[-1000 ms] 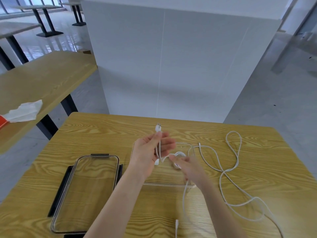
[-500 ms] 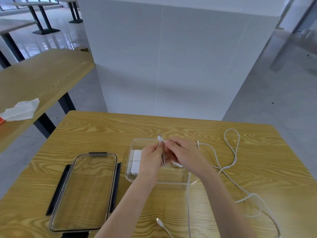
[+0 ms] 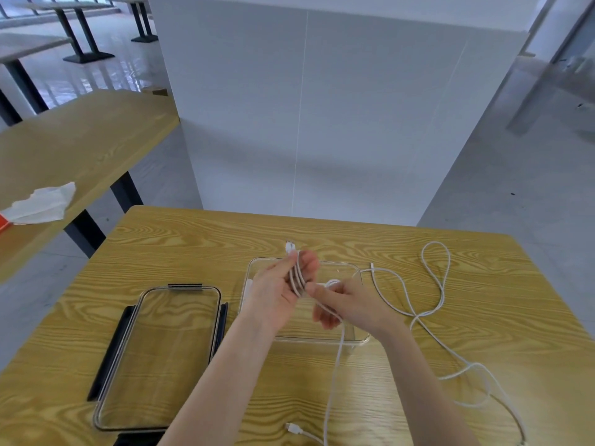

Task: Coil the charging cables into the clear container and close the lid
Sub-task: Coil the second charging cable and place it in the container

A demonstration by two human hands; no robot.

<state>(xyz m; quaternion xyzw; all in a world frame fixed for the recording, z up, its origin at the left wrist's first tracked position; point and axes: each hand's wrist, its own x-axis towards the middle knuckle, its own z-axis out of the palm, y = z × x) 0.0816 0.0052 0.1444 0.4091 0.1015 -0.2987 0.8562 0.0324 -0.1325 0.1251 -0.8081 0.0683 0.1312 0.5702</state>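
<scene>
Winding a white cable over the open clear container.

I see the wooden table [image 3: 180, 252], the lid [image 3: 161, 355] lying left of the clear container [image 3: 354, 272], a second cable [image 3: 434, 300] loose at right. My left hand [image 3: 277, 294] grips several cable loops [image 3: 296, 278]; my right hand [image 3: 344, 300] pinches the trailing strand.

White cable [image 3: 295, 278] looped above open clear container [image 3: 360, 338]; lid [image 3: 161, 355] flat alongside, left.

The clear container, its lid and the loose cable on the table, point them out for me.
clear container [image 3: 355, 268], head view, far right rim.
lid [image 3: 167, 355], head view, centre of clear panel.
loose cable [image 3: 442, 297], head view, strand right of container.
</scene>
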